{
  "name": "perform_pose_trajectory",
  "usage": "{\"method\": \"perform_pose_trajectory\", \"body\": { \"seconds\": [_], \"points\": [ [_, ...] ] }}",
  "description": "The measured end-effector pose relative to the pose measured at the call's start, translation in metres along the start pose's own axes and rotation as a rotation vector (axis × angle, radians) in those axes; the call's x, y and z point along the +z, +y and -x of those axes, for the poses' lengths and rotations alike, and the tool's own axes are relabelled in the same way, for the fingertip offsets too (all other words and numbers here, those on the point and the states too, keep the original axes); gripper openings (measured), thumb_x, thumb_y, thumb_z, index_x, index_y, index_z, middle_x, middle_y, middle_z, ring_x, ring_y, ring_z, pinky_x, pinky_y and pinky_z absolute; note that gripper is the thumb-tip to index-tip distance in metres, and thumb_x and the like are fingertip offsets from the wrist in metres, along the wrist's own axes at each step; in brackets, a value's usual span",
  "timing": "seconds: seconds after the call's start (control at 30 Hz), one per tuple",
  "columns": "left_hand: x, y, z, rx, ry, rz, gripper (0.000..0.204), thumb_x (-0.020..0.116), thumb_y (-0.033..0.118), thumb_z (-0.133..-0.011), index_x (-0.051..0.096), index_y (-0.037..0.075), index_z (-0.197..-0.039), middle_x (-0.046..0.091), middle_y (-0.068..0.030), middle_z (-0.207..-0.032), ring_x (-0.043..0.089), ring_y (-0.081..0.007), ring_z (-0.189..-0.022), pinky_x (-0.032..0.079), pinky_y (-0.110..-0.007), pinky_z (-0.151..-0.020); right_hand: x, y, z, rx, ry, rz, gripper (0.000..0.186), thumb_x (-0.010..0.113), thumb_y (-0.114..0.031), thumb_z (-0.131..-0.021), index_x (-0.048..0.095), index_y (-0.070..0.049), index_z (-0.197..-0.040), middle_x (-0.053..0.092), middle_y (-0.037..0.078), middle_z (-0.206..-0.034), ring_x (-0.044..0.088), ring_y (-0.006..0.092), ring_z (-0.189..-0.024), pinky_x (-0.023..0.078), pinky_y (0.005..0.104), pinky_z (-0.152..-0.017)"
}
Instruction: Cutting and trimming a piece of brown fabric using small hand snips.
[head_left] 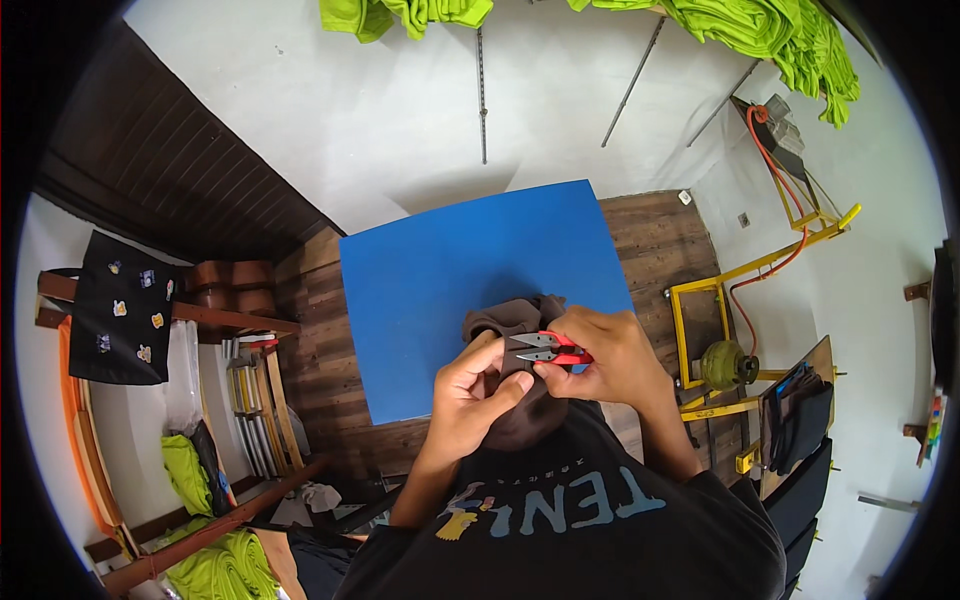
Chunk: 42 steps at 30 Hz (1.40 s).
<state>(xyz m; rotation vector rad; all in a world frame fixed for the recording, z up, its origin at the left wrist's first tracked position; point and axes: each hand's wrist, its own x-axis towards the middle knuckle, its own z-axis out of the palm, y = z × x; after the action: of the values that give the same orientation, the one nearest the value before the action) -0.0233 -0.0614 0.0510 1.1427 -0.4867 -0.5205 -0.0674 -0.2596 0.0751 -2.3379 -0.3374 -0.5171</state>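
Note:
A brownish-grey piece of cloth (512, 314) is bunched up close to my body, over the near part of the blue tabletop (425, 285). My left hand (462, 405) pinches the cloth between thumb and fingers, and part of the cloth hangs below against my black shirt. In my right hand (622, 362) are small red-handled thread snips (568, 349), gripped with the fingers closed round the handle. Their two grey blades point left, slightly apart, and lie over the cloth beside my left thumb and fingertips. Any thread between the blades is too small to make out.
Bright green garments (735, 25) are stacked along the far wall. To the right stands a yellow metal frame (690, 288) with a green gas cylinder (724, 366) and an orange hose (736, 300). A black bag (122, 308) hangs at left, above more green cloth (225, 568).

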Motion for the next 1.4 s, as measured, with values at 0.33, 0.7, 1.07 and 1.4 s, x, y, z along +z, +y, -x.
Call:
{"method": "perform_pose_trajectory", "body": {
  "seconds": [0.33, 0.7, 1.07, 1.4],
  "points": [
    [0.0, -0.004, 0.002, -0.016, 0.012, -0.049, 0.034, 0.066, -0.009, -0.086, 0.06, -0.008, -0.119, 0.042, 0.0025, -0.09, 0.04, -0.0037, -0.08, 0.035, -0.018, -0.064, -0.001, 0.002, -0.004, -0.018, -0.042, 0.03, 0.028, 0.08, -0.022, -0.073, 0.061, -0.005, -0.084, 0.062, 0.007, -0.072, 0.061, 0.0256, -0.056, 0.048, 0.0343, -0.048],
    [0.004, -0.006, 0.001, -0.004, 0.022, -0.038, 0.035, 0.066, -0.008, -0.087, 0.059, -0.008, -0.121, 0.042, 0.0024, -0.092, 0.041, -0.0038, -0.082, 0.037, -0.019, -0.067, -0.001, 0.001, 0.0, -0.017, -0.043, -0.022, 0.024, 0.079, -0.019, -0.075, 0.061, -0.005, -0.082, 0.062, 0.008, -0.072, 0.06, 0.0254, -0.056, 0.047, 0.0346, -0.048],
    [0.0, -0.003, 0.003, -0.014, 0.0, -0.035, 0.039, 0.066, -0.008, -0.087, 0.058, -0.009, -0.125, 0.048, 0.0018, -0.094, 0.046, -0.005, -0.084, 0.04, -0.02, -0.075, -0.003, 0.0, 0.005, 0.033, 0.034, -0.077, 0.026, 0.082, -0.015, -0.07, 0.063, -0.005, -0.084, 0.062, 0.007, -0.073, 0.062, 0.0256, -0.058, 0.049, 0.0336, -0.05],
    [0.001, 0.0, 0.005, -0.148, -0.031, 0.215, 0.055, 0.065, -0.006, -0.087, 0.047, -0.006, -0.139, 0.062, -0.0038, -0.116, 0.057, -0.008, -0.106, 0.043, -0.024, -0.092, 0.004, 0.001, 0.006, 0.076, -0.005, -0.042, 0.025, 0.081, -0.014, -0.072, 0.062, -0.004, -0.084, 0.06, 0.008, -0.07, 0.06, 0.027, -0.058, 0.049, 0.0354, -0.052]
  ]
}}
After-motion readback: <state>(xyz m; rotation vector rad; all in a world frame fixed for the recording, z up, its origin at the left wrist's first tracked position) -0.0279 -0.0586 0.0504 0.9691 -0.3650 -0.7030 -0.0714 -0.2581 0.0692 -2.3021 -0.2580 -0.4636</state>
